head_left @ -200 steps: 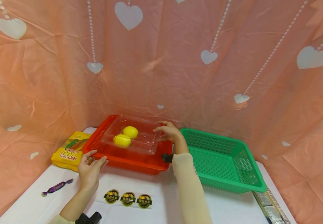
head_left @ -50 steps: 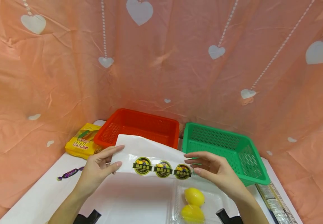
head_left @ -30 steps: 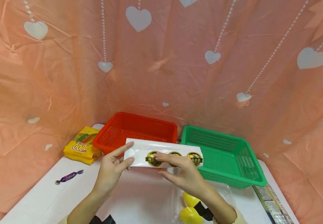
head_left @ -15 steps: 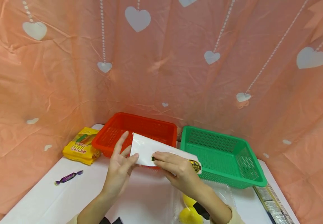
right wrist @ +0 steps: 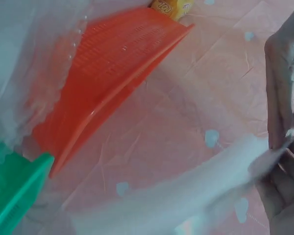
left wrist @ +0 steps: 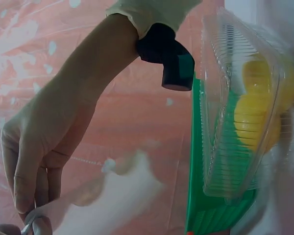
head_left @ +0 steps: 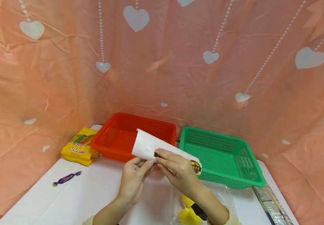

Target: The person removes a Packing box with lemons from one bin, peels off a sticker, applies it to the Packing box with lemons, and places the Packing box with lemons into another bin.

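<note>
A white sticker sheet (head_left: 147, 144) with round black-and-gold fruit labels is held up in front of the baskets, bent into a curve. My left hand (head_left: 132, 181) pinches its lower edge beside the leftmost label (head_left: 155, 154). My right hand (head_left: 180, 173) grips the sheet from the front, fingers over the labels; only the right-end label (head_left: 196, 167) shows well. In the left wrist view the sheet (left wrist: 108, 208) is blurred. Below the right forearm a clear plastic box (head_left: 223, 195) holds two lemons (head_left: 190, 216), partly hidden by that arm.
Behind the hands stand a red basket (head_left: 133, 117) and, to its right, a green basket (head_left: 222, 179). A yellow snack bag (head_left: 78, 148) and a purple wrapped candy (head_left: 67, 178) lie at left. A silvery packet (head_left: 272, 204) lies at the right edge.
The clear box with the lemons went from the red basket to the table front. The sheet was lifted off the table and bent; my left hand just moved in to its lower edge beside my right.
</note>
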`<state>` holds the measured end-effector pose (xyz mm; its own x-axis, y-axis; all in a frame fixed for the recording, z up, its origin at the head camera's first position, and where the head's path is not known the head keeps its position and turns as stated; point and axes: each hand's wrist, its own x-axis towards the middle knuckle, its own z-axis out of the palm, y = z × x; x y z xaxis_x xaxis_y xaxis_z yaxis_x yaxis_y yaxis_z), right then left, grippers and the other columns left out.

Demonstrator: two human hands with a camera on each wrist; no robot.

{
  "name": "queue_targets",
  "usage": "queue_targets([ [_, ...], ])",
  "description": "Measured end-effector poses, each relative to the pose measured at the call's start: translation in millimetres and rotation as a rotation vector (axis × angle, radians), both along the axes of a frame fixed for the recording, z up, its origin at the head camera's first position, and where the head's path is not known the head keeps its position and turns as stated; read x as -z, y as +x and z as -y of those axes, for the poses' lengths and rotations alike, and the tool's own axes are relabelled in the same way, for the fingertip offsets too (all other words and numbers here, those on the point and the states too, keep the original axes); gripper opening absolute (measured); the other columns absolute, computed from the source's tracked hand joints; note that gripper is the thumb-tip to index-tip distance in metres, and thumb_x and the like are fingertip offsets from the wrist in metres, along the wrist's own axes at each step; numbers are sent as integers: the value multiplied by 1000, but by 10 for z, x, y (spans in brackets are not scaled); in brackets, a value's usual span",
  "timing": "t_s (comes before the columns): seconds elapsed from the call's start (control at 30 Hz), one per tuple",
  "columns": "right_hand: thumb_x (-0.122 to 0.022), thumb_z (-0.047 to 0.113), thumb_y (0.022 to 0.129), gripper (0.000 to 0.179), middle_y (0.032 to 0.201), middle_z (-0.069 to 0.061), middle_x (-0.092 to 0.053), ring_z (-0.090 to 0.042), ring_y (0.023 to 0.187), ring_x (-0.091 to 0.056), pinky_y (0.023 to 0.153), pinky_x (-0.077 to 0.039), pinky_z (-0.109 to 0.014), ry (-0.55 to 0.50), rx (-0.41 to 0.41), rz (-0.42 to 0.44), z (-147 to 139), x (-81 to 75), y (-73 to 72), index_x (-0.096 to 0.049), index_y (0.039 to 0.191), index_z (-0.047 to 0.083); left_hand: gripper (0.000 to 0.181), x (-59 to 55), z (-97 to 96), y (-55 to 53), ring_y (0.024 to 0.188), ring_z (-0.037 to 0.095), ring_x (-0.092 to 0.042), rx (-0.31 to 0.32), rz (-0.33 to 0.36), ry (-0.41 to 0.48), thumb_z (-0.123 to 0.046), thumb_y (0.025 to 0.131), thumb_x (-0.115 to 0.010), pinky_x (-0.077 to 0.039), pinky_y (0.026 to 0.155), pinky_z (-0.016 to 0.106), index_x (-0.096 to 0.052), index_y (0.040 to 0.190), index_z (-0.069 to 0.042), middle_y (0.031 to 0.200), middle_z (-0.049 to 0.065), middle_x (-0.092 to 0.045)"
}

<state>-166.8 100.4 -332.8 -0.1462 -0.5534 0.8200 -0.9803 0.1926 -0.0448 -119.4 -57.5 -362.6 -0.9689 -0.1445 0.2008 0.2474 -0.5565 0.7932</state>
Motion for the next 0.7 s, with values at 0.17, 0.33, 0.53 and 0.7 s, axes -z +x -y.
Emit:
queue_targets([
  [0.17, -79, -18, 69, 33, 109, -21, -71, -33, 100, -71, 86, -56, -31, -69, -28, 47, 49, -48, 12, -74, 100, -9, 11, -33, -15, -19, 86, 20, -73, -36, 5, 13, 11, 95, -56, -58, 84, 36, -61, 104, 11, 92, 10, -74],
  [0.33, -81, -16, 67, 32, 107, -21, -72, -32, 99, -71, 86, -56, -31, -108, 11, 36, 88, -37, 20, -75, 97, -8, 12, -53, -32, -12, 87, 20, -73, -42, 15, 33, 12, 93, -57, -57, 85, 37, -60, 105, 12, 89, 9, -74],
  [0.53, -82, -16, 66, 34, 107, -20, -72, -32, 99, -71, 88, -56, -32, -122, 53, 50, 92, -1, 45, -74, 99, -9, 11, -44, -59, 28, 86, 20, -73, -24, 8, 38, 9, 92, -62, -58, 83, 36, -65, 103, 10, 93, 10, -74],
  [0.7, -82, -14, 67, 33, 108, -19, -72, -32, 100, -71, 88, -56, -32, -127, 80, 34, 108, 3, 29, -75, 99, -9, 13, -39, -66, 8, 85, 18, -73, -41, -10, 54, 10, 93, -62, -59, 80, 34, -70, 102, 5, 94, 9, -74],
])
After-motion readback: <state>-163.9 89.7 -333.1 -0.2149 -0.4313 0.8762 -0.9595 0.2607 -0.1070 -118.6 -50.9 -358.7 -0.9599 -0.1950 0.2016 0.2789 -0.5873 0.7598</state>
